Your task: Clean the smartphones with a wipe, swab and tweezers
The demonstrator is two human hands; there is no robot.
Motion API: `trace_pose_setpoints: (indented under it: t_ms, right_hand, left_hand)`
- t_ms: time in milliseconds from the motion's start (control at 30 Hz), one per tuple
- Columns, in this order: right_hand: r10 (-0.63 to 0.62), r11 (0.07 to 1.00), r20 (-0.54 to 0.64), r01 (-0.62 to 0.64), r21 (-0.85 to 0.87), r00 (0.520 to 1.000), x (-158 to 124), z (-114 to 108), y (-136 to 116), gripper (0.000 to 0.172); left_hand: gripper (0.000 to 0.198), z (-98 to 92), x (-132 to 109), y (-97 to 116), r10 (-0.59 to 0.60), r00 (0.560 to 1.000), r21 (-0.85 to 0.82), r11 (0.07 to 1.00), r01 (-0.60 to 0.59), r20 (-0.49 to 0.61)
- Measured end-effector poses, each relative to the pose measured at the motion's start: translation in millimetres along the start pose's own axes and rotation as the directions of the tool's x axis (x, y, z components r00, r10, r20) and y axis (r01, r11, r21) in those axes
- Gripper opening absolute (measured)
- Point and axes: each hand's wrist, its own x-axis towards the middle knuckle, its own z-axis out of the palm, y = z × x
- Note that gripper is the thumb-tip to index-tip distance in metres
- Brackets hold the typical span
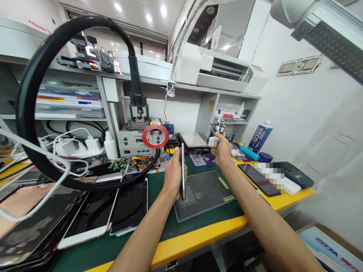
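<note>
My left hand (173, 174) is wrapped round a dark smartphone (183, 172), held upright on its edge above the grey perforated mat (207, 192). Further back and to the right, my right hand (222, 149) pinches a small white wad, apparently a cloth or wipe (213, 141), near the heating plate unit (193, 142). Both forearms reach out over the green bench top (159, 223) with its yellow front edge.
A black ring lamp (31, 113) looms at left above several tablets and phones (93, 215). A red ring (155, 136) stands before a grey station (133, 141). A blue spray can (260, 136), dark phones (259, 179) and cases lie right. Shelves and a printer (215, 68) stand behind.
</note>
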Motion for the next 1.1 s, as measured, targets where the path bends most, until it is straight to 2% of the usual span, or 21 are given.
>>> trace_pose_setpoints:
  t_ms: [67, 133, 200, 267, 333, 400, 467, 500, 567, 633, 700, 767, 833, 900, 967, 1033, 1100]
  right_hand:
    - [-0.03, 0.999, -0.052, 0.028, -0.03, 0.998, 15, -9, -7, 0.028]
    - [-0.041, 0.996, -0.042, 0.037, -0.08, 0.998, 26, -18, -12, 0.025]
    - [-0.017, 0.989, 0.047, 0.024, -0.147, 0.999, 28, -27, -14, 0.024]
    - [0.053, 0.972, 0.203, -0.004, -0.236, 0.978, 23, -33, -12, 0.024]
    - [0.165, 0.937, 0.39, -0.021, -0.35, 0.906, 11, -35, -7, 0.026]
    - [0.295, 0.882, 0.552, 0.0, -0.472, 0.78, -3, -33, 2, 0.028]
    - [0.373, 0.831, 0.647, 0.07, -0.552, 0.665, -13, -30, 10, 0.029]
    - [0.394, 0.81, 0.673, 0.11, -0.576, 0.626, -16, -28, 13, 0.028]
    - [0.415, 0.777, 0.707, 0.18, -0.603, 0.573, -18, -26, 17, 0.028]
    - [0.421, 0.755, 0.724, 0.231, -0.614, 0.546, -17, -25, 18, 0.03]
    - [0.417, 0.741, 0.732, 0.266, -0.617, 0.538, -15, -25, 17, 0.034]
    - [0.396, 0.728, 0.73, 0.295, -0.619, 0.557, -14, -25, 16, 0.038]
    - [0.343, 0.705, 0.709, 0.331, -0.628, 0.616, -14, -22, 18, 0.044]
    - [0.252, 0.674, 0.674, 0.373, -0.637, 0.694, -16, -18, 22, 0.051]
    - [0.17, 0.65, 0.649, 0.41, -0.64, 0.742, -17, -14, 26, 0.056]
    - [0.144, 0.646, 0.659, 0.435, -0.627, 0.738, -18, -12, 29, 0.054]
    - [0.162, 0.658, 0.693, 0.446, -0.606, 0.702, -18, -12, 29, 0.041]
  left_hand:
    - [0.054, -1.3, 2, -1, -0.023, 0.999, -0.014, 1.0, 0.023, -0.025]
    - [0.054, -1.8, 2, -1, -0.053, 0.997, -0.031, 0.998, 0.052, -0.052]
    - [0.054, -1.3, 2, 0, -0.075, 0.996, -0.049, 0.996, 0.073, -0.055]
    - [0.054, 0.2, 2, 0, -0.087, 0.995, -0.059, 0.995, 0.084, -0.044]
    - [0.054, 1.9, 1, 1, -0.094, 0.995, -0.053, 0.994, 0.092, -0.041]
    - [0.054, 3.2, 1, 1, -0.097, 0.994, -0.038, 0.995, 0.095, -0.054]
    - [0.055, 3.4, 2, 1, -0.1, 0.993, -0.022, 0.995, 0.098, -0.061]
    - [0.055, 3.0, 2, 0, -0.101, 0.993, -0.019, 0.995, 0.1, -0.061]
    - [0.054, 1.5, 3, 0, -0.105, 0.993, -0.023, 0.994, 0.103, -0.059]
    - [0.054, -0.1, 4, -1, -0.108, 0.993, -0.027, 0.994, 0.107, -0.053]
    - [0.055, -1.0, 5, -1, -0.114, 0.992, -0.026, 0.993, 0.113, -0.058]
    - [0.056, -0.4, 5, -1, -0.125, 0.99, -0.019, 0.992, 0.124, -0.061]
    - [0.056, 1.4, 4, -1, -0.133, 0.989, -0.008, 0.991, 0.133, -0.064]
    - [0.056, 3.3, 3, 0, -0.141, 0.987, 0.005, 0.99, 0.142, -0.07]
    - [0.056, 4.2, 2, 1, -0.151, 0.985, 0.01, 0.988, 0.152, -0.08]
    - [0.056, 3.6, 2, 2, -0.155, 0.985, 0.005, 0.988, 0.156, -0.077]
    - [0.055, 1.6, 3, 1, -0.158, 0.985, -0.012, 0.988, 0.157, -0.07]
